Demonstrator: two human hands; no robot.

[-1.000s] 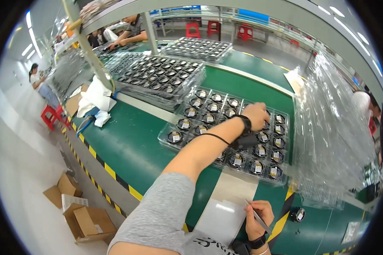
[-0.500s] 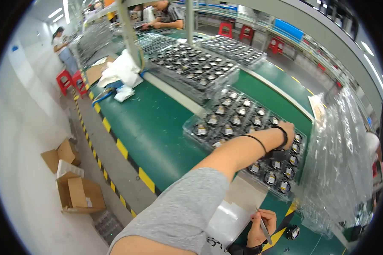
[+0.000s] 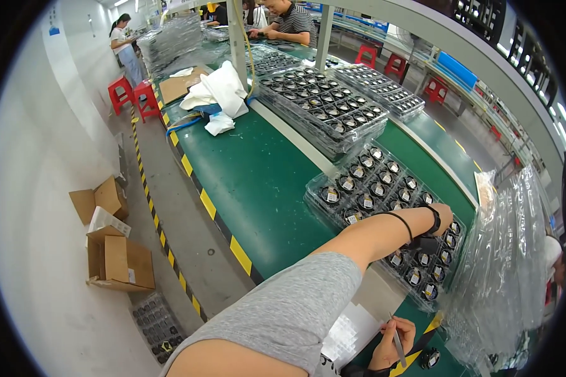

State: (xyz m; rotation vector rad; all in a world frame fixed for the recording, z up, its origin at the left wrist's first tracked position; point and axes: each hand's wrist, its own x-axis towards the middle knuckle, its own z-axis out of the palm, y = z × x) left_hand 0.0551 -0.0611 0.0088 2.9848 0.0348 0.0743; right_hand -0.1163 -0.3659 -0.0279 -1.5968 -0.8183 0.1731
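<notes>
- White cloth (image 3: pixel 223 91): on the green bench (image 3: pixel 251 166), beyond the tray and to its left.
- Stack of filled trays (image 3: pixel 352 135): just beyond the tray's far end.
- Tray (image 3: pixel 314 188): clear, flat on the bench, ahead of the person. Long axis slants from far left to near right. Holds rows of round black parts (image 3: pixel 366 202).
- Right hand (image 3: pixel 392 344): short of the tray's near end, apart from it. Fingers closed on tweezers (image 3: pixel 399 347), tips pointing toward the tray.
- Loose part (image 3: pixel 430 358): off the tray's near end, just right of the right hand.
- Left hand (image 3: pixel 443 219): the nearer one, over the tray's right side, forearm crossing above the rows. Fingers curled, tips hidden; cannot tell how wide the grip is or whether it has a part.
- Plastic wrap (image 3: pixel 503 251): heaped right of the tray.
</notes>
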